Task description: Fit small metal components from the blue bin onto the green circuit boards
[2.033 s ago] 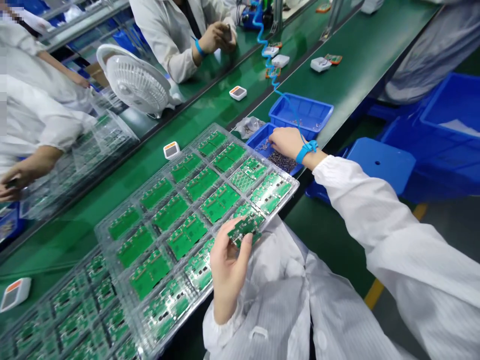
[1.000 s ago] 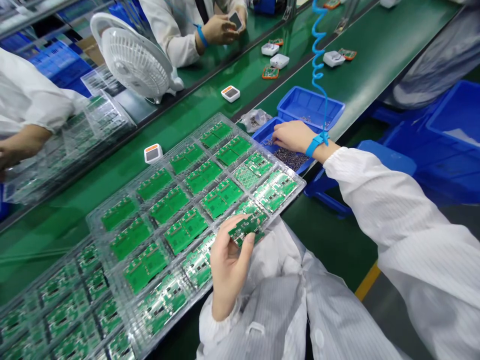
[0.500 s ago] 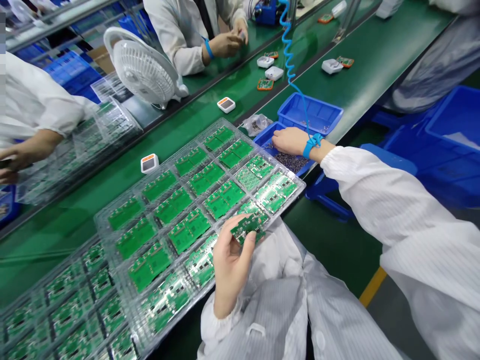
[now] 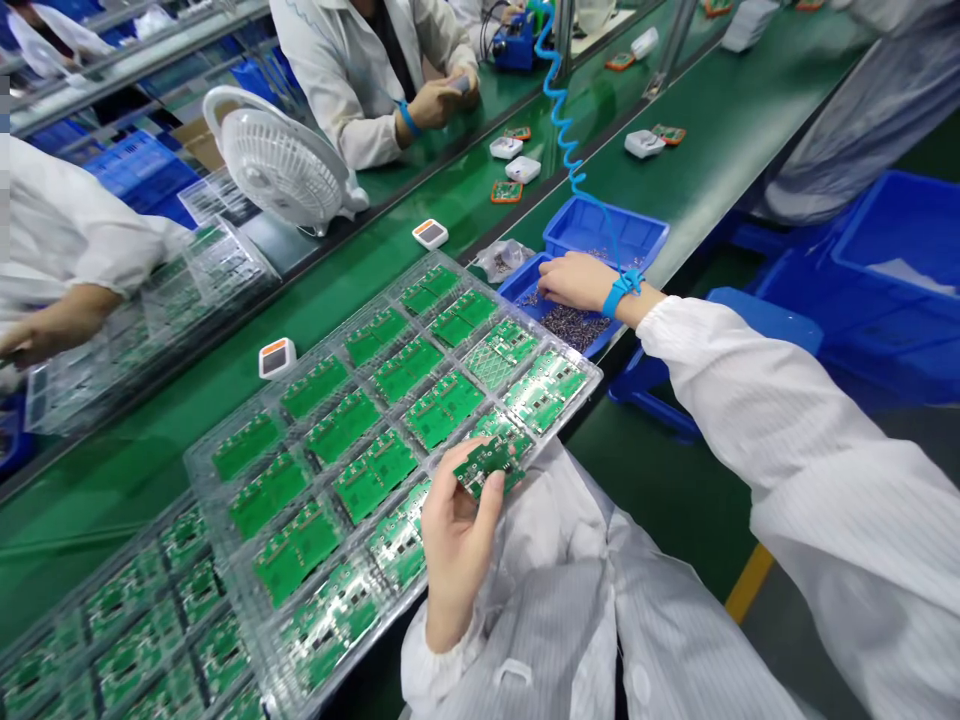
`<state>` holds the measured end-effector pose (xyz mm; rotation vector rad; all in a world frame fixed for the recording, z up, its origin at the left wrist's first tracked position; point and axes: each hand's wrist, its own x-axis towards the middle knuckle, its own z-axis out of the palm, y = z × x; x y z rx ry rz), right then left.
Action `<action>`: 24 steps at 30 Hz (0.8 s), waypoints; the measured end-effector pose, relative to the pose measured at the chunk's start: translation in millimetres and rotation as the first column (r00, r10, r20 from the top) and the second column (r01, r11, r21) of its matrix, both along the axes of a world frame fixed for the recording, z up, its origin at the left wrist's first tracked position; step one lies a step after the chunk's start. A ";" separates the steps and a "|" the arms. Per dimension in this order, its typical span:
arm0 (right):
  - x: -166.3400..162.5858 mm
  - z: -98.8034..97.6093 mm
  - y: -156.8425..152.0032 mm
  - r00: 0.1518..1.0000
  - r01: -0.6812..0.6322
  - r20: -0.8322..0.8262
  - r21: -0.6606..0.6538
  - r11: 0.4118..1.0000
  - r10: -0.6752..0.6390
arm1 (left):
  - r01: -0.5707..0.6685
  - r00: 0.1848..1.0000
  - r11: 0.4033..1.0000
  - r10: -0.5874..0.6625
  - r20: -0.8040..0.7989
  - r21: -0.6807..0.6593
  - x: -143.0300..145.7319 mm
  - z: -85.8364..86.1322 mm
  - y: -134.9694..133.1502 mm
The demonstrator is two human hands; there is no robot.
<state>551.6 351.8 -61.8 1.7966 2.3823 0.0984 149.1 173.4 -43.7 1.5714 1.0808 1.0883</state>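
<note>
Between the thumb and fingers of my left hand (image 4: 454,535) is a green circuit board (image 4: 484,464), tilted above the near edge of a clear plastic tray (image 4: 592,378). Rows of green circuit boards (image 4: 375,472) lie in that tray's compartments. My right hand (image 4: 576,281), with a blue wrist strap (image 4: 624,291), reaches into a blue bin (image 4: 516,287) of small metallic parts (image 4: 574,327). Its fingers are bent together at the parts; whatever is between the fingertips is too small to make out.
Behind that bin stand a second blue bin (image 4: 641,232) and a clear plastic bag (image 4: 502,260). White-and-orange devices (image 4: 277,357) lie on the green bench (image 4: 135,440). A white fan (image 4: 281,160) and co-workers' arms (image 4: 431,105) are across it. Another board tray (image 4: 142,610) is at lower left.
The view has shifted slightly, so the bench items appear a little lower and further left. My left hand keeps the circuit board, and my right hand stays at the bin of parts.
</note>
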 end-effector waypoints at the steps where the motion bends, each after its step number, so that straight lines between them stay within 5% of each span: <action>1: 0.9 -1.1 0.3 1.000 0.003 -0.011 0.015 1.000 -0.003 | 0.003 1.000 1.000 -0.003 0.006 -0.005 0.4 0.7 0.0; 13: -3.3 0.6 -2.9 0.999 -0.007 -0.054 0.016 1.000 0.008 | -0.001 0.999 1.000 0.001 -0.035 0.019 4.4 8.6 0.9; 24: -33.5 27.3 -24.0 0.928 0.136 -0.366 0.163 0.977 -0.068 | -0.002 0.999 0.998 -0.001 -0.044 -0.066 -1.0 -9.0 2.0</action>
